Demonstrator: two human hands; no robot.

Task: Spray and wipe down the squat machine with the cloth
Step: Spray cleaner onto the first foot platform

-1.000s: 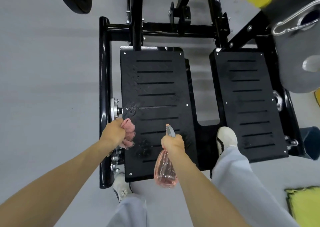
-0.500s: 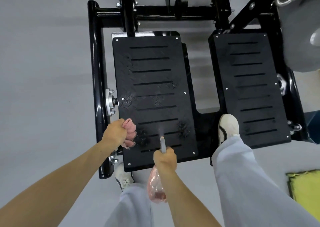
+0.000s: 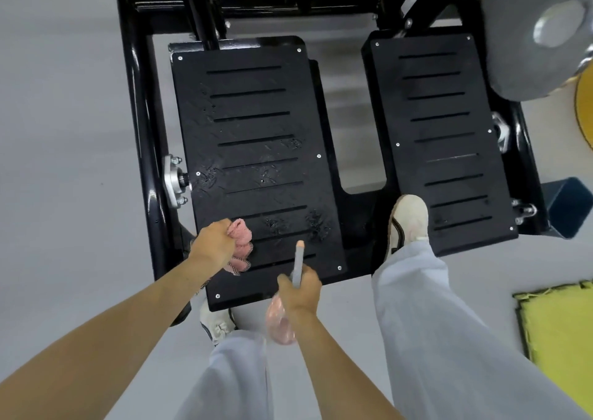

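Note:
The squat machine has two black slotted footplates, a left footplate (image 3: 253, 150) and a right footplate (image 3: 449, 137), inside a black tube frame (image 3: 134, 98). Wet spray spots dot the left plate's lower half. My left hand (image 3: 213, 243) grips a bunched pink cloth (image 3: 240, 243) over the near left corner of the left plate. My right hand (image 3: 300, 286) holds a pink spray bottle (image 3: 279, 321) by its neck, with the grey nozzle pointing at the plate's near edge.
My right shoe (image 3: 407, 220) stands between the two plates and my left shoe (image 3: 218, 323) on the grey floor just below the left plate. A yellow mat (image 3: 558, 333) lies at the right. A grey weight plate (image 3: 539, 34) hangs at the top right.
My right hand with the bottle has drawn back from over the plate toward its near edge. More wet spots show on the left plate. The left hand has stayed by the near left corner.

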